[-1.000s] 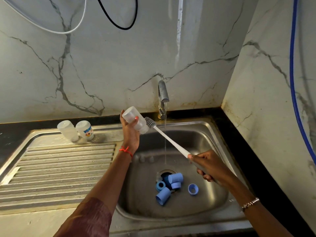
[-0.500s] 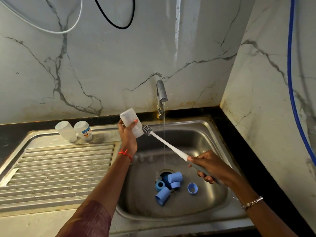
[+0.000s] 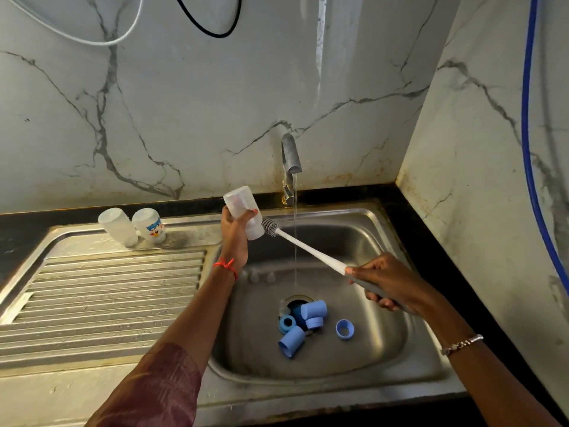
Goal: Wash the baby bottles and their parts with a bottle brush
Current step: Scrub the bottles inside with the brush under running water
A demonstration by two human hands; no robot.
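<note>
We find the left hand [image 3: 235, 238] just left of the grey metal tap [image 3: 291, 158], fingers and thumb wrapped round a clear plastic baby bottle [image 3: 243, 211] held tilted, base up and mouth down-right towards the running water [image 3: 295, 235]. The right hand [image 3: 391, 282], below and right of the tap, is closed round the grey grip of a long white-handled bottle brush [image 3: 311, 250]. Its grey bristle head [image 3: 270, 226] sits at the bottle's mouth, just left of the stream and mostly outside; we cannot tell whether the tip is inside. We judge the step in hand to be scrubbing this bottle's interior. The next move calls for keeping the shaft in line with the bottle's axis, pushing the head fully in, and holding the bottle firm against the thrust. Far left of the tap, 2 more clear bottles [image 3: 118, 226] [image 3: 149, 224], 1 bearing a printed picture, stand on the ribbed steel drainboard [image 3: 107, 288], apparently mouth-down. Directly below the tap, blue plastic caps and rings [image 3: 303, 322] lie clustered at the drain of the stainless steel sink [image 3: 385, 241], with 1 blue ring [image 3: 345, 328] slightly right of them. We judge these parts unwashed, so much of the task remains.
</note>
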